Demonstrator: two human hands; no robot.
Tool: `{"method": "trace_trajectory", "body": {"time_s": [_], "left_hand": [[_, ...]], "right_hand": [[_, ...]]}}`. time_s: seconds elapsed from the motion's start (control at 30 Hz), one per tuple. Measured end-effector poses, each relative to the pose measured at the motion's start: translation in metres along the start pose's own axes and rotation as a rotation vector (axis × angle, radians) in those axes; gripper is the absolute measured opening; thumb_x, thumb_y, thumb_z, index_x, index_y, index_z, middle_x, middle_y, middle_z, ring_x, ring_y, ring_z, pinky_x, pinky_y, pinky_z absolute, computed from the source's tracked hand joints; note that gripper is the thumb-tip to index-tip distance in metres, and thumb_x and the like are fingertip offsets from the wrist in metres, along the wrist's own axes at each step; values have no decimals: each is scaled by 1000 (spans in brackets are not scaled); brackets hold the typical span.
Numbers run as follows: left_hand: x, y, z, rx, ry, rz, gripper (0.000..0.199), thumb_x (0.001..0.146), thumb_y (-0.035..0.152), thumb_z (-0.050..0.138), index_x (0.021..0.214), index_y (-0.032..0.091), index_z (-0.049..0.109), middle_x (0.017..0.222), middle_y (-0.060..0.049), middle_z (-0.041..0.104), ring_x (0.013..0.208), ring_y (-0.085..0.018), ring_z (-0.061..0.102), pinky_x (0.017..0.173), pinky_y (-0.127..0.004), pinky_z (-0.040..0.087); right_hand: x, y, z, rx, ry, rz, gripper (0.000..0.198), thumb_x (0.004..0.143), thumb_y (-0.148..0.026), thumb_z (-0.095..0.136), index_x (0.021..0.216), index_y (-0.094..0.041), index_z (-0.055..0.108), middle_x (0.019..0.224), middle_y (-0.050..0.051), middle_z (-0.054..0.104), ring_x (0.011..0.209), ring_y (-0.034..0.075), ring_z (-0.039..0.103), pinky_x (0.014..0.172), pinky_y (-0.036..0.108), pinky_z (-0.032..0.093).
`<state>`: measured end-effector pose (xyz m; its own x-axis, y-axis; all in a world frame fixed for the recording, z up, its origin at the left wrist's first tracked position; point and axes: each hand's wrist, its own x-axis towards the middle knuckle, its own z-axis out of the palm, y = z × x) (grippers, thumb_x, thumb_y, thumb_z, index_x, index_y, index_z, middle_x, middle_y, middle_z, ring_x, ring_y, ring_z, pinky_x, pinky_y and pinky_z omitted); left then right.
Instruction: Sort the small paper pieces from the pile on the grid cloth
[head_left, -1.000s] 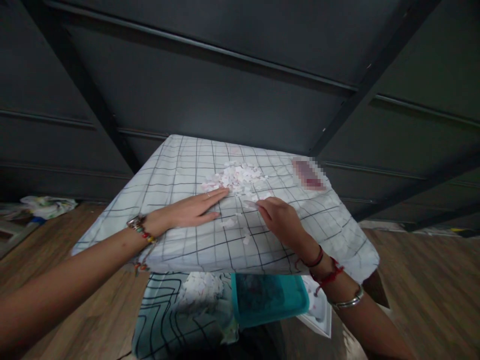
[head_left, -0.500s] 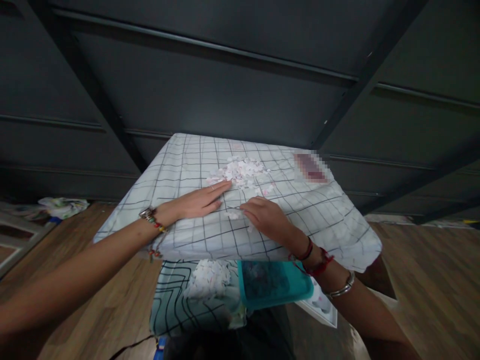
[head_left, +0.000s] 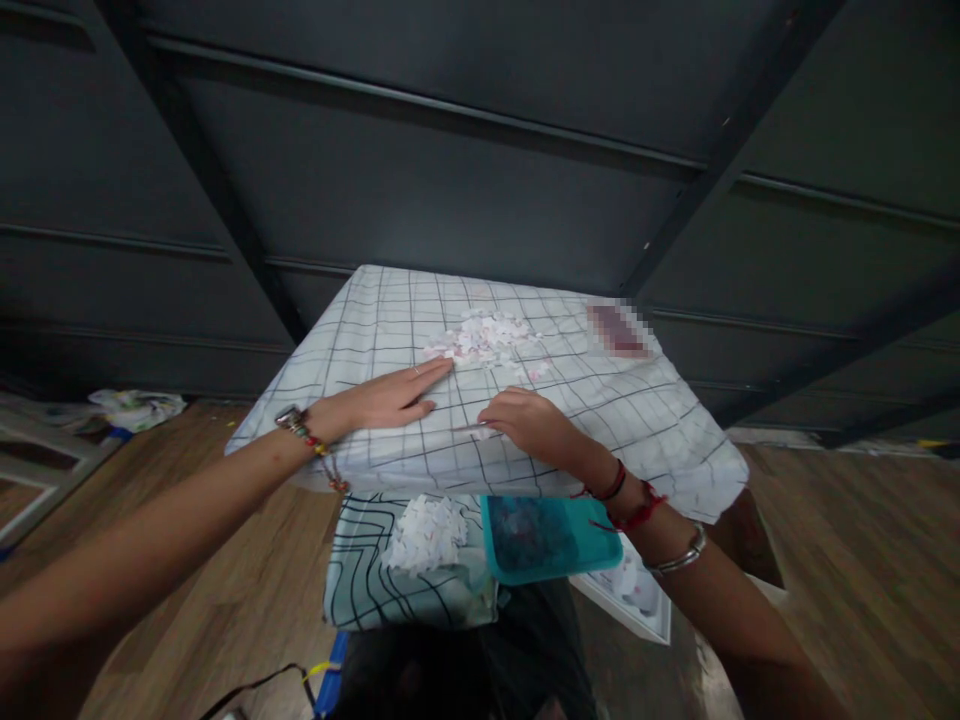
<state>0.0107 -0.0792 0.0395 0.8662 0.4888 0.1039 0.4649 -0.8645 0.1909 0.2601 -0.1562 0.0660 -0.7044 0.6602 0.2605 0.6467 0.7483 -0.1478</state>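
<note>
My left hand (head_left: 386, 397) lies flat on the checked white cloth (head_left: 337, 345), fingers stretched out, with nothing in it. Its fingertips touch the near left edge of a heap of small white paper-like pieces (head_left: 487, 338), some with pink marks. To the right, my right hand (head_left: 529, 422) is closed on a thin, pointed, pale tool (head_left: 466, 430), too small and blurred to name exactly. The tool points left, low over the cloth near its front edge. Whitish bits show by the fingertips; whether they are held is unclear.
Below the front edge, a second heap of white pieces (head_left: 427, 535) rests on a green patterned cloth (head_left: 360, 590). Beside it are a turquoise tray (head_left: 555, 570) with dark contents and a white box (head_left: 637, 610). A blurred-out reddish item (head_left: 619, 330) lies at the back right; dark panels (head_left: 420, 190) stand behind.
My right hand has brought the tool a little toward the front edge, where loose white bits lay. My left hand has slid slightly left. The whole view has shifted a little.
</note>
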Motion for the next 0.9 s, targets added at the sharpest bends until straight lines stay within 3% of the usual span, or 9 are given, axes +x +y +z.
{"method": "trace_trajectory", "body": {"time_s": [0.1,0.23,0.37,0.6,0.9], "left_hand": [[0,1,0,-6,20,-2,58,92,38,30,140,16,5,147,-6,6,133,-22,13,110,-35,16],[-1,2,-1,-18,37,-5,58,92,38,32,140,17,6,147,-6,6,133,-23,13,110,-35,17],[-2,2,-2,-25,42,-4,59,91,36,33,140,18,6,147,-6,6,133,-23,13,109,-36,18],[-3,-3,2,-38,53,-12,60,91,36,35,140,20,4,147,-5,5,133,-23,12,109,-37,18],[-3,-5,4,-60,68,-16,58,90,30,34,140,18,6,147,-4,5,133,-20,11,109,-33,15]], "right_hand": [[-16,3,-8,-1,62,54,23,89,-19,39,87,-15,62,83,4,63,83,14,54,78,26,41],[-36,4,-14,-142,172,329,22,88,-19,41,84,-14,62,80,7,63,79,16,55,73,27,41],[-35,-12,-10,-225,69,470,21,86,-19,42,77,-14,60,71,6,59,69,15,53,64,25,38],[-5,-57,5,-80,40,388,17,84,-15,43,85,-15,60,76,4,59,70,13,52,63,24,37],[2,-84,11,-15,12,200,19,85,-15,42,91,-16,60,80,4,60,77,14,54,68,24,41]]}}
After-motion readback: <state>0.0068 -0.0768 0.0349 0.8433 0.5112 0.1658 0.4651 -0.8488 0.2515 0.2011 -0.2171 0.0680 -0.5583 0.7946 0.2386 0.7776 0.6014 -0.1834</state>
